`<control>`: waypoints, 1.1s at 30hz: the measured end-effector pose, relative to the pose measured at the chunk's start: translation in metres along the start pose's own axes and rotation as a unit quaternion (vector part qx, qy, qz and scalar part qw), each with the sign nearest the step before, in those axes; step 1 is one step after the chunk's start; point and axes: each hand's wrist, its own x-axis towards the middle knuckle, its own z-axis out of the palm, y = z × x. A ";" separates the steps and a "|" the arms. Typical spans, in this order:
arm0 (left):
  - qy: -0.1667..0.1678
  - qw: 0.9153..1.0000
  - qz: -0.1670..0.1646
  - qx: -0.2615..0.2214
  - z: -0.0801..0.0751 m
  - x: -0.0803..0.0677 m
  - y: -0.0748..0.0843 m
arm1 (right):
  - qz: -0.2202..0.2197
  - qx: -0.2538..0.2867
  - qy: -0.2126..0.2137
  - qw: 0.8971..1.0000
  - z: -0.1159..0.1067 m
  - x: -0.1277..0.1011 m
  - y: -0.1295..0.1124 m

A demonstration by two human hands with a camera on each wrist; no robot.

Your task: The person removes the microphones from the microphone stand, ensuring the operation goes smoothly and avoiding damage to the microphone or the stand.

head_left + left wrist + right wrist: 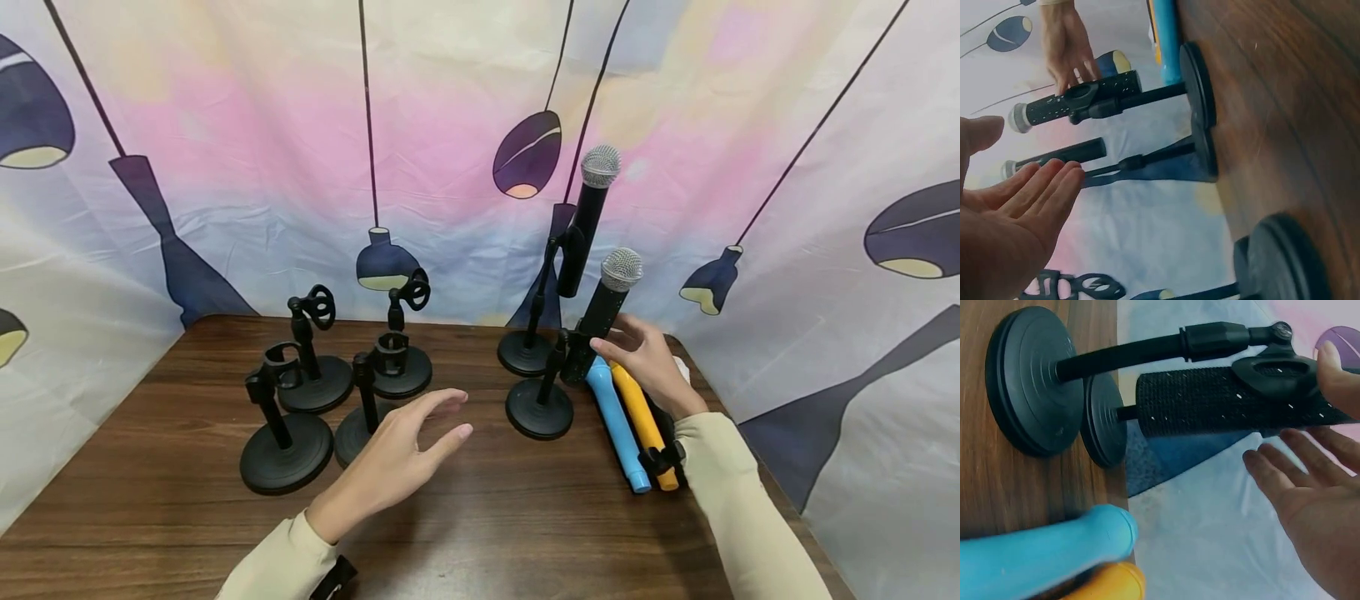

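Right of centre in the head view, a black microphone (598, 315) with a silver head is leaning in a small stand (540, 408). I am holding my right hand (648, 362) beside it, fingers loosely spread, thumb on the opposite side; I cannot tell whether they are touching it. My left hand (397, 454) is hovering, fingers spread, at lower centre. A second microphone (583, 237) is standing behind; blue (618, 425) and orange tubes (637, 407) are lying at lower right. Four microphone-less stands (279, 457) are standing at centre left.
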 end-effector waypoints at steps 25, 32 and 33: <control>0.065 0.989 -0.021 -0.130 0.028 0.036 -0.020 | -0.049 0.099 -0.023 0.994 0.052 0.009 -0.011; 0.085 0.990 -0.026 -0.109 0.027 0.046 -0.021 | -0.055 0.092 -0.037 0.994 0.070 0.008 -0.023; 0.086 0.990 -0.028 -0.108 0.027 0.047 -0.021 | -0.055 0.094 -0.041 0.993 0.073 0.008 -0.025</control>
